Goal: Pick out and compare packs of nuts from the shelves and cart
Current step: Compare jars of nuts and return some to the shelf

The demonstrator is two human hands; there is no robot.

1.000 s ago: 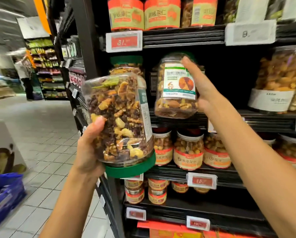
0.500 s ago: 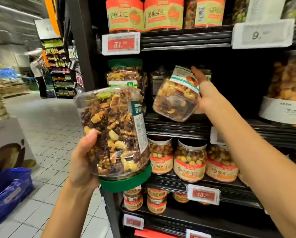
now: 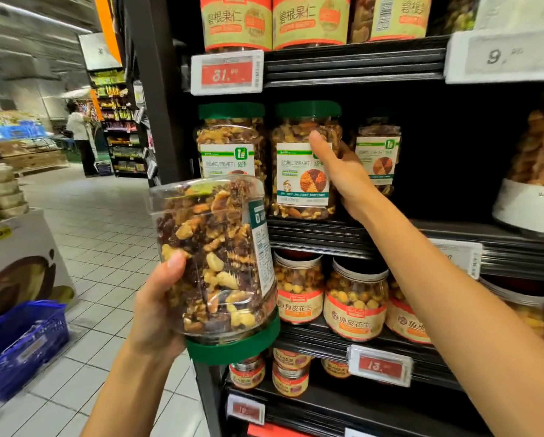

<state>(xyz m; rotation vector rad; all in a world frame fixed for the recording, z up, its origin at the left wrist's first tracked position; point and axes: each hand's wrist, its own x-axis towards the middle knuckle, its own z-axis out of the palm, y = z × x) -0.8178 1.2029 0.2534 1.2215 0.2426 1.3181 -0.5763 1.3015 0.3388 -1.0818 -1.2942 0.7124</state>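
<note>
My left hand [image 3: 157, 307] grips a clear jar of mixed nuts [image 3: 215, 257], held upside down with its green lid at the bottom, in front of the shelf's left post. My right hand [image 3: 343, 175] wraps round a second mixed-nut jar [image 3: 302, 165] with a green lid and white label. That jar stands upright on the middle shelf [image 3: 343, 234]. Two more jars of the same kind stand beside it, one to its left [image 3: 229, 143] and one behind to the right [image 3: 379, 159].
Orange-labelled nut jars [image 3: 355, 307] fill the shelf below, and taller orange-labelled jars [image 3: 273, 20] the shelf above. Price tags [image 3: 226, 72] hang on the shelf edges. A blue basket [image 3: 21, 342] and a cardboard display stand on the tiled floor at left. A person stands far down the aisle.
My right hand has turned its jar from tilted to upright and set it on the middle shelf. My left hand holds its jar slightly lower.
</note>
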